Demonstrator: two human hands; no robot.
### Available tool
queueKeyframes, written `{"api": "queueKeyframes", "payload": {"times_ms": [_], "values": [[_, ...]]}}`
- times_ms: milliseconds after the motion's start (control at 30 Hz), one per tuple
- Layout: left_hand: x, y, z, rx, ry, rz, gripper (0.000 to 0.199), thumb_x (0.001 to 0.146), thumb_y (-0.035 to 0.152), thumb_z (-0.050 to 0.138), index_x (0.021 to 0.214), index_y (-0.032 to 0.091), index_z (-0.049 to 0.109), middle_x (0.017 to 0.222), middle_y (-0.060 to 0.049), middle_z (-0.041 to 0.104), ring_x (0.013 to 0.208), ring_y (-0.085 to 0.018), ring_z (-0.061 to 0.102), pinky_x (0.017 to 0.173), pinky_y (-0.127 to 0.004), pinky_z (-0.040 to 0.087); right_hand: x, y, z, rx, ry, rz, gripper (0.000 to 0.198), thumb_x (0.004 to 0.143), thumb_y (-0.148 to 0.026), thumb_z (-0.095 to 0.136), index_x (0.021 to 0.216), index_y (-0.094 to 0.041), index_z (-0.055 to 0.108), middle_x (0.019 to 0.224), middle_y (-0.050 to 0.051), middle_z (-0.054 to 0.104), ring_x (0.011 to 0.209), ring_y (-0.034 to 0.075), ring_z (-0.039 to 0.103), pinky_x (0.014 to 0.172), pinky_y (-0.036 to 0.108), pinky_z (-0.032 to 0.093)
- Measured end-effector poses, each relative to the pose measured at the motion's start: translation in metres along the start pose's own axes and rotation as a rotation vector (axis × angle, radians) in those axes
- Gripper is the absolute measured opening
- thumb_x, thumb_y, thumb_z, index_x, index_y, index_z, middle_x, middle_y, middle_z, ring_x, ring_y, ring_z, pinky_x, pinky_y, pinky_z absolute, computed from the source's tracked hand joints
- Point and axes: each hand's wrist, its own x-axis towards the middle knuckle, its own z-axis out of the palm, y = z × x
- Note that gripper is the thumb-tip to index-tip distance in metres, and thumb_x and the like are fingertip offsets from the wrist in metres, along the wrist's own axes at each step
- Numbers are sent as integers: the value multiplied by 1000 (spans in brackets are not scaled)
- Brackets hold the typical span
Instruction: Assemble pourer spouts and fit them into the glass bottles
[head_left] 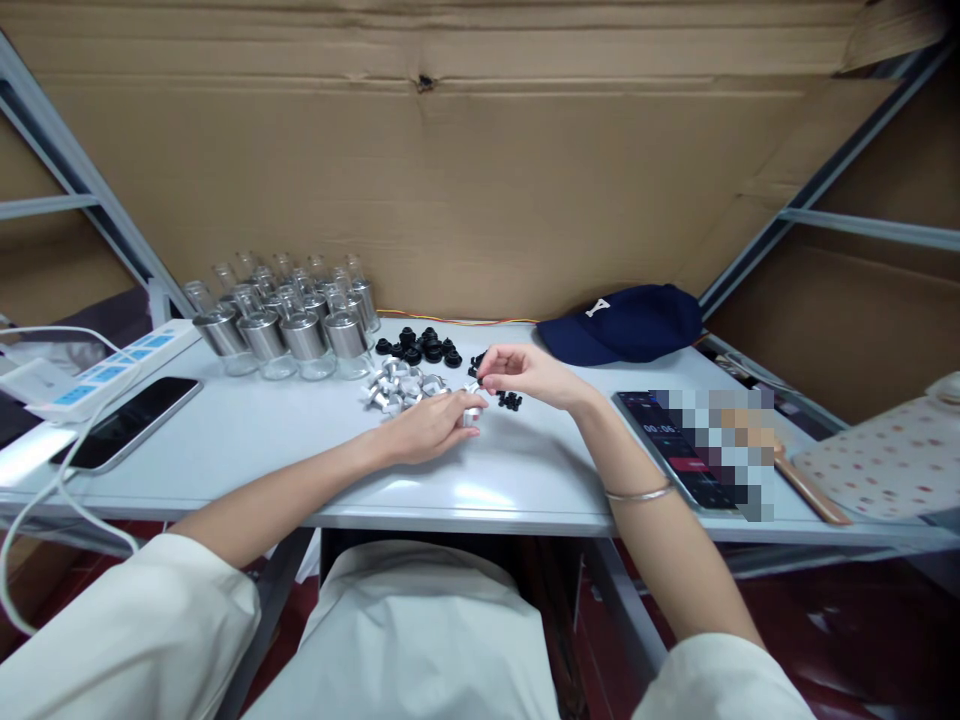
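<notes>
My left hand (431,428) rests low over the table, its fingers closed around a small silver metal cap (472,414). Just above it, my right hand (531,374) pinches thumb and forefinger together at the top of that cap. A tiny dark piece seems to be between those fingertips, too small to make out fully. Beside my left hand lies a pile of similar silver caps (397,384). Black ribbed stoppers (420,346) are heaped behind the pile. Small black pieces (510,401) lie under my right hand, and more sit behind its fingertips.
Several glass bottles with steel sleeves (304,336) stand at the back left. A power strip (120,370) and a phone (131,422) lie on the left. To the right are a navy cap (630,325), a phone showing a timer (660,440) and a wooden handle (814,490).
</notes>
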Motion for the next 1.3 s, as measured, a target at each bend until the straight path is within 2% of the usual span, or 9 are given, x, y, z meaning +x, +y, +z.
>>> {"api": "queueKeyframes", "payload": {"times_ms": [167, 500, 733, 1000, 1167, 1300], "values": [[0, 0, 0, -12, 8, 20, 25, 94, 32, 40, 114, 17, 41, 92, -7, 62, 86, -20, 59, 80, -34, 47, 1, -2, 3, 10, -23, 34, 22, 68, -31, 71, 82, -15, 66, 71, -1, 65, 65, 10, 57, 62, 24, 42], [0, 1, -3, -7, 37, 82, 25, 95, 33, 37, 112, 16, 42, 91, -9, 60, 81, -20, 58, 77, -33, 45, 0, -3, 3, 66, -46, 27, 22, 66, -30, 75, 73, -14, 63, 62, -1, 66, 59, 10, 59, 59, 24, 43], [-2, 5, -4, -16, 4, 101, 23, 93, 31, 37, 110, 16, 41, 91, -9, 61, 84, -21, 59, 79, -34, 45, 1, -1, 3, 58, -32, 35, 22, 61, -30, 78, 68, -14, 64, 60, -1, 64, 55, 8, 54, 54, 22, 40], [-4, 3, -2, 34, 28, 160, 20, 89, 27, 38, 105, 16, 43, 90, -9, 62, 80, -20, 60, 77, -32, 47, 4, 4, 9, 181, -152, 17, 24, 62, -28, 78, 66, -14, 59, 56, -3, 63, 48, 5, 49, 48, 19, 37], [-4, 5, -1, 48, 33, 215, 18, 88, 26, 38, 103, 17, 44, 89, -9, 63, 81, -20, 61, 77, -33, 48, 4, 6, 10, 220, -307, 29, 26, 68, -28, 75, 86, -13, 66, 60, -4, 63, 52, 5, 49, 51, 19, 38], [-3, 8, 1, 67, 38, 305, 17, 88, 24, 37, 103, 17, 43, 83, -7, 64, 74, -18, 61, 78, -34, 48, 5, 8, 10, 260, -400, 65, 31, 64, -32, 77, 85, -11, 68, 57, -4, 60, 51, 6, 47, 50, 20, 36]]}}
